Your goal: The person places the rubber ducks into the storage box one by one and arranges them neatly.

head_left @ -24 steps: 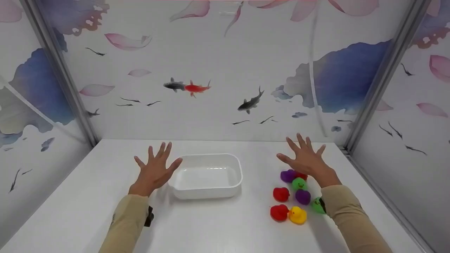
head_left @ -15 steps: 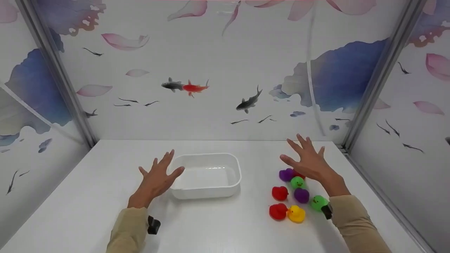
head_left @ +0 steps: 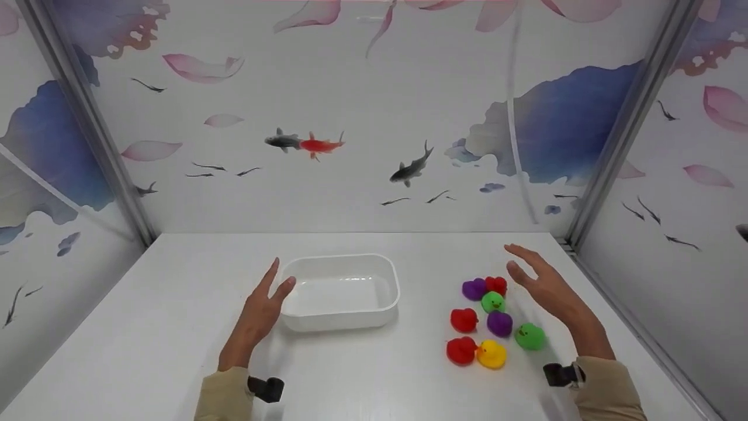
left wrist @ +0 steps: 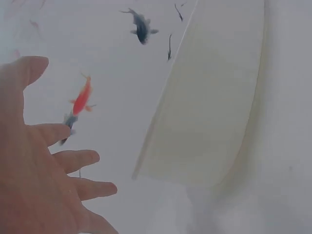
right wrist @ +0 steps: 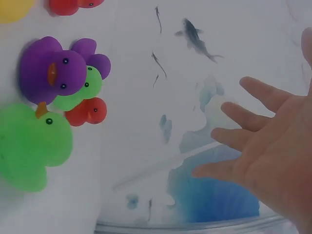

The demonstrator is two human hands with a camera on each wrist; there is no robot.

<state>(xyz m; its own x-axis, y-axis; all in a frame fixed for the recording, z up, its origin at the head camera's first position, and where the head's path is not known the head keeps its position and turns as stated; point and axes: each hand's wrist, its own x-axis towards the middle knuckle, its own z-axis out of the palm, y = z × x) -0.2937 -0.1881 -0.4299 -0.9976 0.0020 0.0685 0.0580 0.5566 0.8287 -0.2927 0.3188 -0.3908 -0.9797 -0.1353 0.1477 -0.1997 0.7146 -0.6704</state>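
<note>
My left hand (head_left: pixel 260 310) hovers at the left side of a white rectangular tub (head_left: pixel 339 320), its fingers straight and holding nothing. In the left wrist view the fingers of that hand (left wrist: pixel 44 170) are spread, with the tub's wall (left wrist: pixel 209 107) to their right. My right hand (head_left: pixel 552 289) is held up to the right of a group of rubber ducks, also with nothing in it. The group has a yellow duck (head_left: pixel 491 354), red ducks (head_left: pixel 461 351), purple ducks (head_left: pixel 499 323) and green ducks (head_left: pixel 530 337). In the right wrist view the right hand (right wrist: pixel 273 131) has spread fingers, apart from the ducks.
The ducks stand on a white table (head_left: pixel 362 380), right of the tub. Printed panels with fish and petals (head_left: pixel 350 117) enclose the table at the back and both sides. Metal posts (head_left: pixel 628 123) stand at the back corners. Small black cameras (head_left: pixel 267 389) sit at the wrists.
Both hands have drawn back toward me and turned so the palms face more inward. The right hand has moved right, uncovering the far red duck and the green duck. Ducks and tub stay put.
</note>
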